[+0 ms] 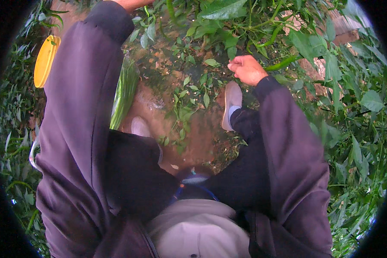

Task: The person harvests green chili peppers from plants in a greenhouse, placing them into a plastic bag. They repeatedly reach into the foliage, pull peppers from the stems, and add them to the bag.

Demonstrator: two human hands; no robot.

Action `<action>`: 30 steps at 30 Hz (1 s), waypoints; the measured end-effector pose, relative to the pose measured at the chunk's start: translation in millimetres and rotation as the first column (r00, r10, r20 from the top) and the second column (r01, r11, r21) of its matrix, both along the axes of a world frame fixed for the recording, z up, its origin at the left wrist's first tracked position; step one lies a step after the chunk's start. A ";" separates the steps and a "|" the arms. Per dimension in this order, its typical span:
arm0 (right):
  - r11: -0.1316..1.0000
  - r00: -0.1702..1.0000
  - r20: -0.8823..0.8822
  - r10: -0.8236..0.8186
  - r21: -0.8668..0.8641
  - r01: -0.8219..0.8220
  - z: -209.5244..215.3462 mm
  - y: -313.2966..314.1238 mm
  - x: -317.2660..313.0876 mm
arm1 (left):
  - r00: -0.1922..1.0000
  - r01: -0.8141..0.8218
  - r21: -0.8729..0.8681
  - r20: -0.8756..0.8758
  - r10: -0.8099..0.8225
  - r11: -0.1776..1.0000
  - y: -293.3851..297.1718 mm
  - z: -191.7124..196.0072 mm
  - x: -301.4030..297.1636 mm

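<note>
My right hand (247, 69) is closed, its thumb and fingers curled together just below a hanging pepper leaf (232, 51). What they hold, if anything, is hidden. Beside its wrist hangs a long green chilli pepper (284, 63), and another green chilli pepper (273, 36) curves among the leaves above. Only part of my left hand (131, 3) shows at the top edge; its fingers are mostly cut off. Under my left forearm stands a clear bag of long green peppers (127, 88), partly covered by the sleeve.
Leafy pepper plants (357, 103) crowd the right side, and more foliage (15, 99) lines the left. A round yellow lid or container (46, 61) shows beside my left sleeve. Low seedlings (182, 114) and fallen leaves lie on brown soil between my shoes (232, 101).
</note>
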State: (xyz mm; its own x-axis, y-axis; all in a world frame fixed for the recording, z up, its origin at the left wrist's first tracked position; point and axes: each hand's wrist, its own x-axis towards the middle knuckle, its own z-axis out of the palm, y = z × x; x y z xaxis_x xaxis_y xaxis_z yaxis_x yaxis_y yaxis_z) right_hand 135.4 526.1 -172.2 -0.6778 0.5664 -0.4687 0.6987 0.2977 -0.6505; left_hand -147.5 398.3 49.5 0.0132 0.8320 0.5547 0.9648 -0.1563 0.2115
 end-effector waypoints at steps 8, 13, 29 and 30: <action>0.987 0.962 -0.227 -0.149 0.030 0.160 85.9 -32.0 91.8 | 0.998 0.051 -0.044 0.024 -0.050 0.998 15.8 -3.3 -1.9; 0.577 0.502 -0.622 -0.601 0.097 0.811 117.1 -12.0 110.9 | 0.967 0.027 0.202 -0.252 0.025 0.979 7.8 -12.1 -2.5; 0.648 0.344 -0.855 -0.389 0.011 0.761 67.1 -12.5 25.4 | 0.979 -0.192 -0.111 -0.085 0.183 0.975 -39.5 -12.1 24.6; 0.705 0.254 -0.886 -0.389 -0.109 0.700 67.4 -8.7 21.4 | 0.978 -0.202 -0.133 -0.087 0.191 0.970 -39.9 -12.3 28.6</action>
State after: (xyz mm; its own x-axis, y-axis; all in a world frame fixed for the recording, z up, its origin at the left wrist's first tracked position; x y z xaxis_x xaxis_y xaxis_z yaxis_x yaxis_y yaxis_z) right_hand 156.8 517.4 -104.8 -0.0879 0.9410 0.3267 -0.0482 0.3236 -0.9450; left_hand -118.9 358.5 37.3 -0.1224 0.8916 0.4360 0.9872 0.0643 0.1458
